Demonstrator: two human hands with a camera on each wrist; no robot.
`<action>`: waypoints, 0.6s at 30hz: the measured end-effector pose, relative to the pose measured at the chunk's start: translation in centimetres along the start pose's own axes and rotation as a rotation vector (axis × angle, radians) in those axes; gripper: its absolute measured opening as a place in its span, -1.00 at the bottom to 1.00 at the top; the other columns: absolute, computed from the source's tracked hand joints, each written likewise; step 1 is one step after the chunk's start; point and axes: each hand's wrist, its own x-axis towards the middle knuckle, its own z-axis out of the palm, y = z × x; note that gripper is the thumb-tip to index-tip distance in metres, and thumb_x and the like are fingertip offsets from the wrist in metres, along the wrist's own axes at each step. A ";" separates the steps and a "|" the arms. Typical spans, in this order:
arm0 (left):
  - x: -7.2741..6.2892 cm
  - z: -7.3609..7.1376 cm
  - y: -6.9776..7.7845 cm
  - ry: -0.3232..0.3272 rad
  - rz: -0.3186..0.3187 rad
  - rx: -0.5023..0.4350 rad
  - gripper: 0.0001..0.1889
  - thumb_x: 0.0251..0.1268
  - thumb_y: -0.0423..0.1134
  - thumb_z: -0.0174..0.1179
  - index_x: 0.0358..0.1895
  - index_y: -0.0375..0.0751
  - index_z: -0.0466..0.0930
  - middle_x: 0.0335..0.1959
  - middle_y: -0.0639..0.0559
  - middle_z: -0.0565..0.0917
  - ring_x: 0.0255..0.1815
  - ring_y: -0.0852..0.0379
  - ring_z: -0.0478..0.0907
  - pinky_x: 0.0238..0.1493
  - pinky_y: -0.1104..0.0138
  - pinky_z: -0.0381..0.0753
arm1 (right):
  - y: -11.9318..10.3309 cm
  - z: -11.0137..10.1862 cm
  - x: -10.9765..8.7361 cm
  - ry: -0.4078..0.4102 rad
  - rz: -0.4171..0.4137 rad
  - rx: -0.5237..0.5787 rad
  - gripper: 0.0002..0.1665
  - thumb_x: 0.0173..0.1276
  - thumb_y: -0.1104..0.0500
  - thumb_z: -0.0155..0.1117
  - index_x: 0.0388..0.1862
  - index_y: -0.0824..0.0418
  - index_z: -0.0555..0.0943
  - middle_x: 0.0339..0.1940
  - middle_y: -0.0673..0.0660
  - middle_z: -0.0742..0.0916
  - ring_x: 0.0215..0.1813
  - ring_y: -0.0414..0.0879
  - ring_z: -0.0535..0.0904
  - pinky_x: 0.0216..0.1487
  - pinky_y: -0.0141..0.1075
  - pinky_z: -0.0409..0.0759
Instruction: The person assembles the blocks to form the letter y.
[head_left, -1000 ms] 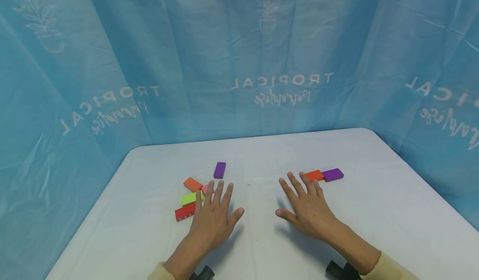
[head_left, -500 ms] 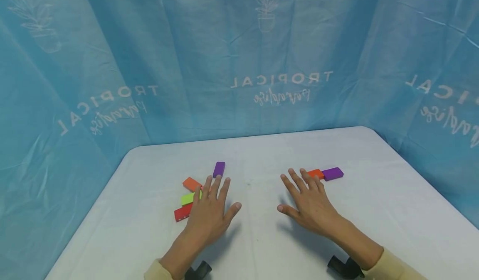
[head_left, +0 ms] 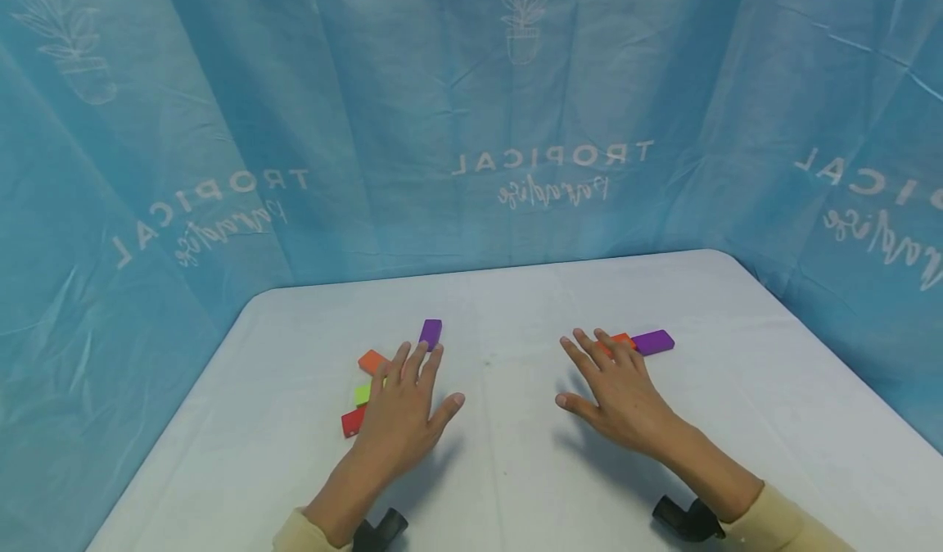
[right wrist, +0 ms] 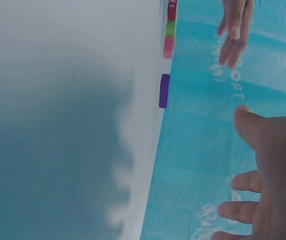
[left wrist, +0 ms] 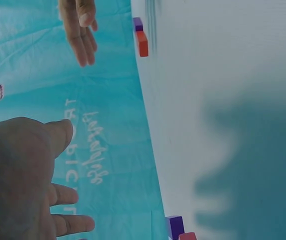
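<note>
My left hand (head_left: pixel 398 421) hovers palm down over the left part of the table, fingers spread and holding nothing. Partly behind it lie domino-like blocks: a red one with white dots (head_left: pixel 353 422), a lime green one (head_left: pixel 363 395) and an orange one (head_left: pixel 372 361). A pink block (right wrist: pixel 168 47) shows in the right wrist view. Just beyond the left fingertips is a purple block (head_left: pixel 430 332). My right hand (head_left: pixel 626 396) is also raised with fingers spread, holding nothing. Its fingers overlap an orange-red block (head_left: pixel 623 341), which lies end to end with another purple block (head_left: pixel 654 342).
A white cloth-covered table (head_left: pixel 508 437) spreads under both hands, which cast shadows on it. Blue printed curtains (head_left: pixel 398 126) hang behind it and along both sides. A black camera mount sits on the left wrist (head_left: pixel 380 531) and another mount on the right wrist (head_left: pixel 688 519).
My left hand has drifted left and slightly forward, covering more of the green and red blocks. The right hand has shifted a little right and forward. The blocks lie where they were.
</note>
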 end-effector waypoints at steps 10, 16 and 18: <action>-0.2 0.2 -1.2 0.077 0.042 -0.023 -0.24 0.29 0.20 0.02 0.46 -0.09 0.09 0.45 -0.15 0.21 0.50 -0.17 0.05 0.41 -0.15 0.05 | 0.9 0.1 0.2 0.015 -0.014 0.041 -0.11 0.24 -0.20 0.23 0.46 0.08 0.20 0.46 0.21 0.33 0.45 0.25 0.16 0.27 0.27 0.17; -0.1 0.2 -2.2 0.137 0.083 -0.052 -0.28 0.29 0.15 0.06 0.42 -0.14 0.16 0.40 -0.17 0.30 0.46 -0.17 0.14 0.37 -0.13 0.13 | 1.4 0.1 0.5 0.034 -0.034 0.071 -0.15 0.23 -0.13 0.27 0.43 0.12 0.25 0.44 0.23 0.37 0.41 0.28 0.22 0.23 0.29 0.21; 0.0 0.2 -2.5 0.145 0.084 -0.068 -0.28 0.28 0.14 0.08 0.41 -0.14 0.19 0.39 -0.17 0.32 0.44 -0.17 0.17 0.36 -0.13 0.15 | 1.7 0.2 0.6 0.045 -0.044 0.075 -0.18 0.23 -0.10 0.29 0.41 0.13 0.28 0.41 0.24 0.39 0.38 0.29 0.26 0.22 0.29 0.23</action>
